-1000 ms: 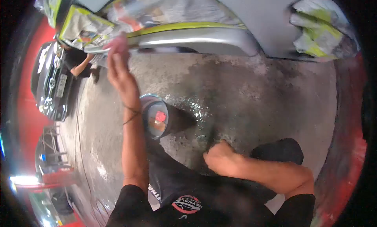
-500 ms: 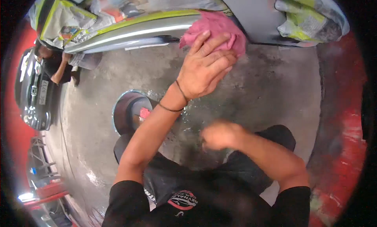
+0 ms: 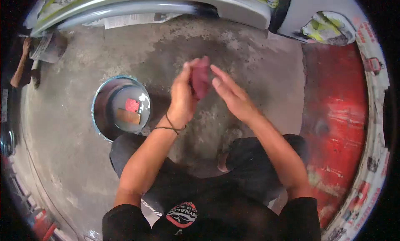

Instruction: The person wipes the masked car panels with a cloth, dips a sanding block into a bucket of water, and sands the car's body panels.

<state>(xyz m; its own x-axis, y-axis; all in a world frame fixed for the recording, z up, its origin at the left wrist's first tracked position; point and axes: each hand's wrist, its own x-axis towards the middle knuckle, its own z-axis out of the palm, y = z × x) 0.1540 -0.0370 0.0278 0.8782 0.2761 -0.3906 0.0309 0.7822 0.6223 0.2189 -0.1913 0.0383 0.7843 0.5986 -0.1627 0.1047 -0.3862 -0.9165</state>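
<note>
A folded dark pink cloth (image 3: pixel 200 79) is upright in my left hand (image 3: pixel 182 93), its fingers and palm against the cloth's left side. My right hand (image 3: pixel 232 94) faces it from the right, fingers stretched out and slightly blurred, with a narrow gap to the cloth. Both hands are over the wet concrete floor (image 3: pixel 258 74). Left of them stands a bucket (image 3: pixel 100 116) of cloudy water, in which a pink piece (image 3: pixel 132 105) and a brown block (image 3: pixel 128 116) show.
Along the top runs a silver car sill (image 3: pixel 241 11), with masking paper and yellow-green tape above it. A person's forearm (image 3: pixel 21 68) and a grey container (image 3: pixel 52 47) are at the upper left. My knees flank the floor below my hands. Red flooring (image 3: pixel 337 136) lies right.
My left hand has brought the cloth down from the silver car panel. My right hand has risen towards it and its fingers have straightened. The view has shifted, showing more floor.
</note>
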